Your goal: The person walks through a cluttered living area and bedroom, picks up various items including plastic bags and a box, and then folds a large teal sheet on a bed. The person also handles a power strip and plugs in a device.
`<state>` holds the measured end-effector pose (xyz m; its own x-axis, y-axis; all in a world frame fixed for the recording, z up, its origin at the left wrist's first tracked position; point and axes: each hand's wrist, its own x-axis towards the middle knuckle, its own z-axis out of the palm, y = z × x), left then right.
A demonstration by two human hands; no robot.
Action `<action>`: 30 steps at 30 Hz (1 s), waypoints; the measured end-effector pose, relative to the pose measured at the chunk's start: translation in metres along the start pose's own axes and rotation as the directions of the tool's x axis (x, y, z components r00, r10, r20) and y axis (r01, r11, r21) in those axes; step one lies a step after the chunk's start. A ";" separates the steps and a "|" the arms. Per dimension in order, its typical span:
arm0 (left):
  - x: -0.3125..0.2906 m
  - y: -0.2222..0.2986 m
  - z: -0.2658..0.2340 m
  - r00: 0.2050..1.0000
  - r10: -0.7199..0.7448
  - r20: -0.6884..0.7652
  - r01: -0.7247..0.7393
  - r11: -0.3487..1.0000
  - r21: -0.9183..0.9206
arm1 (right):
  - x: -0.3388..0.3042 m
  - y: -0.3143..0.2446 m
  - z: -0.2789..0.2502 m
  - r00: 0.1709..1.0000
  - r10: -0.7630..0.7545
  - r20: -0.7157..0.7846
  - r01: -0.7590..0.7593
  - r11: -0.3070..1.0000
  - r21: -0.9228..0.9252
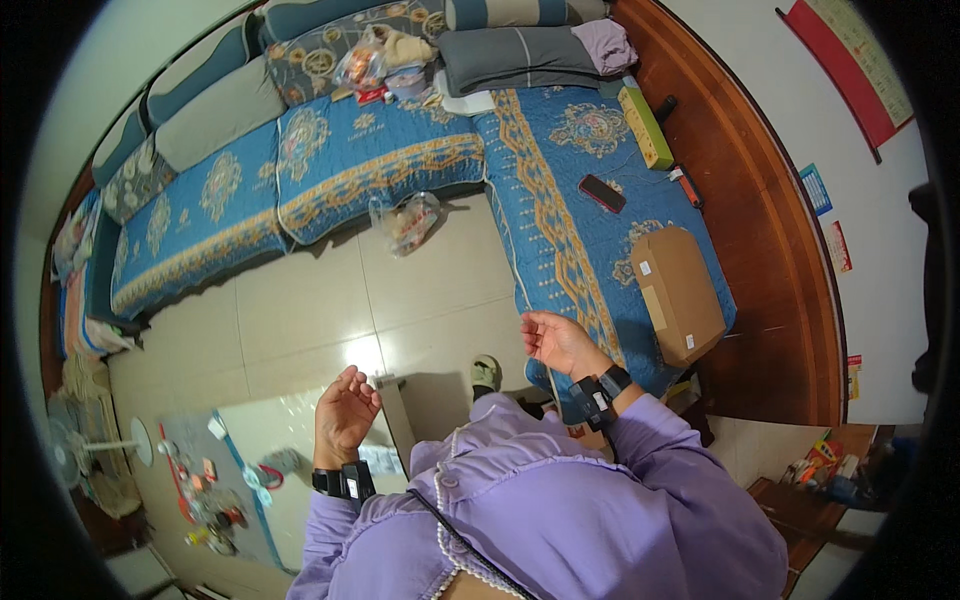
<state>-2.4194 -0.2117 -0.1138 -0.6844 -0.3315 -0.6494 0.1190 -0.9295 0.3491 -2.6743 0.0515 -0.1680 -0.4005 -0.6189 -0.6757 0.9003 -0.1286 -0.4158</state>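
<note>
My left hand [345, 408] is raised over the floor beside a low table [315, 430], palm up. Its fingers are loosely bent and apart, with nothing in them. My right hand [560, 342] hovers at the near edge of the blue patterned sofa cover [560, 240], also palm up, fingers a little curled and holding nothing. Black devices are strapped round both wrists. The thing closest to my right hand is a brown cardboard box [675, 295] lying on the sofa. Beyond that lie a dark phone [602, 194] and a green-yellow box [646, 128].
A clear plastic bag [405, 222] lies on the tiled floor [310, 295] before the L-shaped sofa. Cushions [225, 112] and a folded grey bedding roll [520, 58] line the back. Small items clutter the table's left end, near a fan [100, 445]. My shoe [485, 373] shows below.
</note>
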 end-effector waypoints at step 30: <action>0.305 0.285 0.176 0.937 0.340 -0.075 -0.346 0.932 -0.104 | 0.324 -0.314 0.217 0.990 0.059 0.129 -0.022 0.962 -0.272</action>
<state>-2.7207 -0.5491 -0.0939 -0.5475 -0.6388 -0.5405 0.4228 -0.7686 0.4802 -3.0494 -0.2766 -0.1241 -0.3213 -0.7204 -0.6147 0.8286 0.1004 -0.5507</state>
